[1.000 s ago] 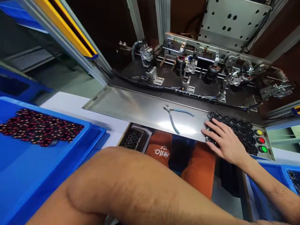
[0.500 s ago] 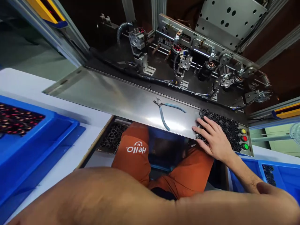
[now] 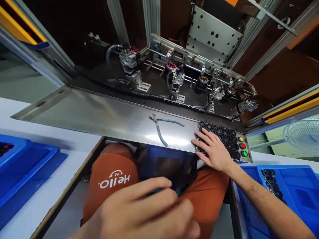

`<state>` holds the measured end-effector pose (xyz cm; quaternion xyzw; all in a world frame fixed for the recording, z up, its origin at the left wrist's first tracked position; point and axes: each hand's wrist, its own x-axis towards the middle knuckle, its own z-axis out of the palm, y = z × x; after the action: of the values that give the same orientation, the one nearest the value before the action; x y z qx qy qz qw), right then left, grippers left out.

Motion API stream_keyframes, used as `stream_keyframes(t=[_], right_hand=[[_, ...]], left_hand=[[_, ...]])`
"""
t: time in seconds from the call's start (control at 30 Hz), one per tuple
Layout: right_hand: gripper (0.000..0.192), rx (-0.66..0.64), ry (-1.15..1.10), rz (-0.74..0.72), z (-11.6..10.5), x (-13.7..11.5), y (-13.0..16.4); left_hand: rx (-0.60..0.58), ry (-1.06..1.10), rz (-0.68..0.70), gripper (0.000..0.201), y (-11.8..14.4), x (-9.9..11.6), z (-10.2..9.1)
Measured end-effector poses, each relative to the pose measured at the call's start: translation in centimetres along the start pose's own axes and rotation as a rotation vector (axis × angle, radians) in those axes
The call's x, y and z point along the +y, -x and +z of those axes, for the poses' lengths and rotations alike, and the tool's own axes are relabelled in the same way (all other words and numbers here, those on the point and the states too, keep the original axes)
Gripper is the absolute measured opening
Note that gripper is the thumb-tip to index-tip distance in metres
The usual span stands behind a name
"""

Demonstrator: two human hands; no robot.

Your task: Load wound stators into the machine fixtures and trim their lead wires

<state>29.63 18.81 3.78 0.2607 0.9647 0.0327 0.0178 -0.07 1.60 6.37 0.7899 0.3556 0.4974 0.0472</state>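
My right hand lies with its fingers spread over the left edge of a pile of small black ring-shaped parts on the steel ledge. My left hand is raised over my lap, low in the head view and smeared by motion. Its fingers look bent, and whether anything is in them I cannot make out. Diagonal cutters with blue handles lie spread on the ledge, left of my right hand and untouched.
Behind the steel ledge stands a machine with clamps and lit round fixtures. Yellow, red and green buttons sit at the ledge's right end. Blue bins stand left and right, the right one holding black parts. A white fan is beyond.
My left arm, stretched across the bottom to the right before, has drawn back leftward, and its hand now shows over my lap. My right hand remains on the black parts. The camera view has shifted.
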Motion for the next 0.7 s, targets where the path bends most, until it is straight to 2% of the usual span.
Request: stream_keyframes(t=[0.03,0.07,0.1,0.17,0.23,0.33,0.43,0.53,0.63,0.7], right_hand=[[0.048,0.002,0.000,0.000,0.0,0.0,0.0],[0.049,0.005,0.001,0.001,0.1,0.0,0.0],[0.049,0.008,0.001,0.002,0.1,0.0,0.1],[0.050,0.019,-0.001,0.005,0.3,0.1,0.2],[0.051,0.034,-0.001,0.003,0.6,0.1,0.2],[0.053,0.047,0.011,-0.006,0.9,0.3,0.4],[0.057,0.048,0.055,0.002,0.4,0.1,0.7],[0.063,0.086,0.099,0.011,-1.4,-1.0,0.6],[0.064,0.123,0.052,-0.004,-3.6,-3.3,-1.2],[0.062,0.108,-0.005,-0.003,-4.5,-5.0,-3.8]], left_hand=[[0.032,0.007,0.006,0.017,1.2,-0.9,0.7],[-0.015,0.029,0.003,0.026,2.8,-1.8,1.7],[-0.080,0.046,-0.070,0.028,4.7,-2.8,2.9],[-0.343,0.113,-0.279,0.022,9.1,-4.6,5.5],[-0.735,0.208,-0.625,0.030,13.3,-6.4,7.7],[-0.929,0.205,-0.821,0.052,17.4,-9.2,10.1],[-1.010,0.184,-0.897,0.072,18.4,-13.0,12.0],[-1.024,0.193,-0.924,0.069,17.1,-17.4,13.6],[-0.904,0.177,-0.884,0.048,14.8,-21.0,14.6],[-0.730,0.115,-0.849,0.042,13.3,-22.1,15.0]])
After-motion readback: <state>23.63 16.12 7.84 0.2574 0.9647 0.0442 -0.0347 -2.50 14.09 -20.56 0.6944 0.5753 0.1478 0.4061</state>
